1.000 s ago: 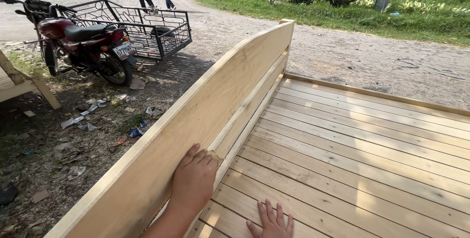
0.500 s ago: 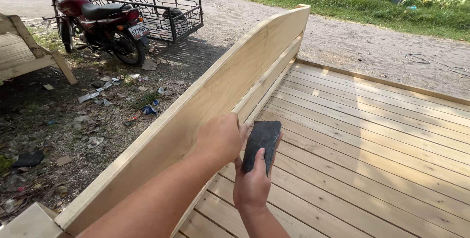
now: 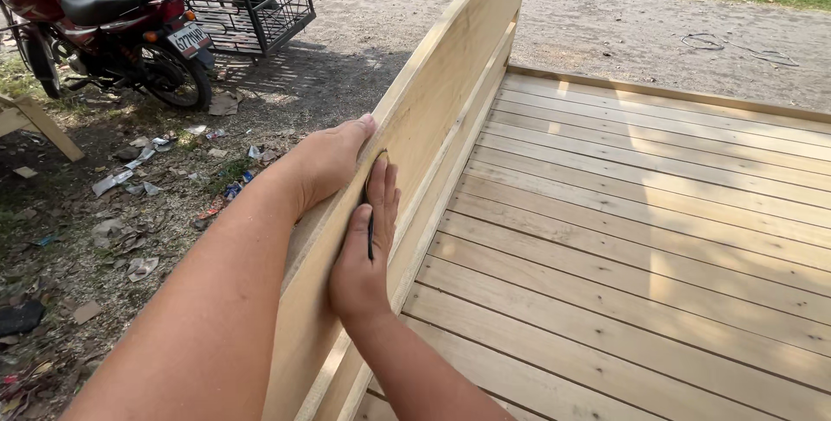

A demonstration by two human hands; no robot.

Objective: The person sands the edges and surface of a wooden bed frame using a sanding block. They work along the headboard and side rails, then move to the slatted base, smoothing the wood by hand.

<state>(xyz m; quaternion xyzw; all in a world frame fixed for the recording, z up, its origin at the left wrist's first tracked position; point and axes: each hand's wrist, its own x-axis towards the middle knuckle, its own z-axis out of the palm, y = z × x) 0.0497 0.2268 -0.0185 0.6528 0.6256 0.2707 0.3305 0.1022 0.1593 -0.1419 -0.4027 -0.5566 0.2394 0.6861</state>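
Both hands on the side board (image 3: 433, 127)

Left hand (image 3: 333, 161) hooks over the board's top edge, thumb at 1 o'clock. Right hand (image 3: 368, 248) presses a dark sanding pad (image 3: 370, 229) flat against the board's inner face, fingers extended toward 12.

My right hand (image 3: 363, 248) hides most of the dark sanding pad (image 3: 370, 231) pressed against the side board (image 3: 433, 118); my left hand's (image 3: 333, 161) fingers vanish over its top edge.

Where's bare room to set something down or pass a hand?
Free: the slatted deck, from the side board across to its far edge rail. Crowded: the board's top edge, where the left hand grips and the right hand presses a dark sheet; littered ground beside the motorcycle.
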